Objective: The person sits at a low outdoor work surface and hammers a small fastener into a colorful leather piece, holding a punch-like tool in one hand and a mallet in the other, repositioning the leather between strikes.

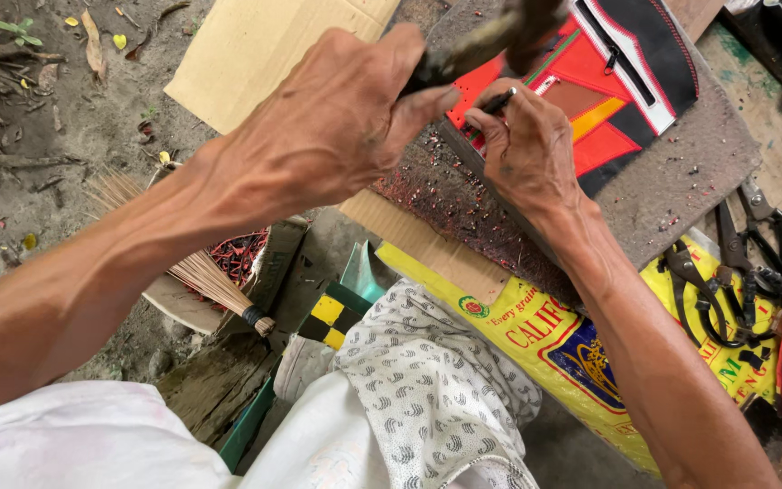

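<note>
**Both hands busy on a red-and-black piece**

Left hand (pixel 337 118) clenched round a dark mallet (pixel 491 36) – blurred, head over the work. Right hand (pixel 527 145) pinches a thin dark punch (pixel 500 101) w/ thumb and fingertips, tip down on the near-left edge of the red, black and orange piece (pixel 622 81). Piece lies on a grey board (pixel 681 181), toward its far side; board's near-left corner is speckled w/ red bits. Scissors (pixel 753 254) lie off the board's right edge on a yellow sack (pixel 518 326) – a cardboard sheet (pixel 255 45) sits beyond the left hand, a straw broom (pixel 183 263) under the left forearm.
</note>
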Demonstrator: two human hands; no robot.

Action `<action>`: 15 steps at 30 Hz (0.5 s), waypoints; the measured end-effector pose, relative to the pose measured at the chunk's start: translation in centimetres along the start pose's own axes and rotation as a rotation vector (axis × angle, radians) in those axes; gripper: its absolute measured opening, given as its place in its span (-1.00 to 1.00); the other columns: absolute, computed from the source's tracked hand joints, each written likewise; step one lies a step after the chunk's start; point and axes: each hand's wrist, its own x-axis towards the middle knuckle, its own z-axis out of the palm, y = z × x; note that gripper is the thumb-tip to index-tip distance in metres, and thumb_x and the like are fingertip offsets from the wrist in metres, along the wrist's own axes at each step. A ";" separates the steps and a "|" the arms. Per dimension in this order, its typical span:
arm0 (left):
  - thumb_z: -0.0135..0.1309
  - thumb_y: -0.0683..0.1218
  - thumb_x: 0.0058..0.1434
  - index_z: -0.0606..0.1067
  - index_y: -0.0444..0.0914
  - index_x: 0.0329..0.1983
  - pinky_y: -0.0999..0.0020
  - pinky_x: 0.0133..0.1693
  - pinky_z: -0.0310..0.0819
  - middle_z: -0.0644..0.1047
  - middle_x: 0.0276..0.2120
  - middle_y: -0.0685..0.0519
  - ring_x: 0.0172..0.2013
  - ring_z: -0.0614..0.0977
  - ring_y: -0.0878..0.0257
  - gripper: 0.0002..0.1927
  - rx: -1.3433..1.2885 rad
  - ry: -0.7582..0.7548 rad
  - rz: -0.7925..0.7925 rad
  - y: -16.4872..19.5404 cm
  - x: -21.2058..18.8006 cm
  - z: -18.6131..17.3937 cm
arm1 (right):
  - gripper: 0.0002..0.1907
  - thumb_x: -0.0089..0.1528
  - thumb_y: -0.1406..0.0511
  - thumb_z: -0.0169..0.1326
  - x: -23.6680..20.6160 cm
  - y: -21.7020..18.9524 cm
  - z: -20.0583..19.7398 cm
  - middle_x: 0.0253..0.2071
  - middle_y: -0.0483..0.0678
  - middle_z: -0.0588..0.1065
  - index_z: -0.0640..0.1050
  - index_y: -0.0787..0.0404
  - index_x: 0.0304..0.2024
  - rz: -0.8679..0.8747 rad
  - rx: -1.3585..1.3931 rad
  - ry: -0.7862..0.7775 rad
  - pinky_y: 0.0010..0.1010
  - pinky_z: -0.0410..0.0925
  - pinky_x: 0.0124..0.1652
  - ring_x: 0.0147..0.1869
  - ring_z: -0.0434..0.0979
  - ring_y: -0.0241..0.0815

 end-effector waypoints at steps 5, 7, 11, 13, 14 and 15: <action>0.07 0.02 0.49 0.35 -0.43 -0.22 0.00 -0.60 0.30 0.43 -0.71 -0.22 -0.69 0.50 -0.15 -0.61 0.052 -0.012 0.045 2.3 0.6 -1.2 | -0.89 0.39 0.39 0.17 0.5 0.3 0.5 -0.41 0.15 0.47 0.51 0.32 -0.18 0.006 -0.090 -0.017 -0.15 0.36 -0.33 -0.35 0.55 0.15; 0.08 0.03 0.49 0.34 -0.41 -0.23 0.01 -0.57 0.31 0.43 -0.71 -0.24 -0.67 0.50 -0.17 -0.61 0.068 -0.021 0.054 2.6 0.7 -2.0 | -0.88 0.39 0.38 0.17 0.4 0.3 0.5 -0.40 0.15 0.47 0.50 0.31 -0.20 0.010 -0.028 0.009 -0.17 0.37 -0.33 -0.36 0.56 0.12; 0.01 -0.05 0.50 0.32 -0.45 -0.12 0.04 -0.58 0.28 0.43 -0.60 -0.24 -0.63 0.52 -0.15 -0.69 -0.148 0.154 0.157 2.9 0.2 -2.0 | -0.91 0.41 0.40 0.14 0.0 0.3 0.5 -0.31 0.15 0.50 0.49 0.31 -0.15 -0.034 0.010 0.028 -0.18 0.39 -0.27 -0.27 0.57 0.13; 0.02 -0.07 0.58 0.31 -0.47 -0.07 0.02 -0.56 0.24 0.41 -0.62 -0.23 -0.62 0.50 -0.16 -0.68 -0.085 0.179 0.212 3.0 0.2 -1.5 | -0.94 0.39 0.41 0.12 0.1 0.4 0.5 -0.29 0.16 0.50 0.50 0.31 -0.12 -0.041 -0.011 0.027 -0.17 0.39 -0.26 -0.26 0.56 0.15; 0.04 -0.06 0.53 0.32 -0.44 -0.12 0.02 -0.57 0.25 0.41 -0.65 -0.21 -0.64 0.49 -0.15 -0.68 -0.010 0.111 0.157 3.0 0.3 -1.4 | -0.93 0.38 0.42 0.11 0.2 0.4 0.6 -0.28 0.17 0.50 0.51 0.31 -0.10 -0.049 -0.021 0.033 -0.17 0.39 -0.25 -0.26 0.55 0.16; 0.06 -0.04 0.49 0.33 -0.41 -0.17 0.02 -0.58 0.26 0.41 -0.67 -0.20 -0.66 0.48 -0.13 -0.68 0.065 0.044 0.104 3.0 0.5 -1.4 | -0.94 0.37 0.40 0.14 0.4 0.4 0.7 -0.31 0.16 0.50 0.52 0.29 -0.14 -0.034 -0.041 0.041 -0.16 0.39 -0.27 -0.27 0.55 0.16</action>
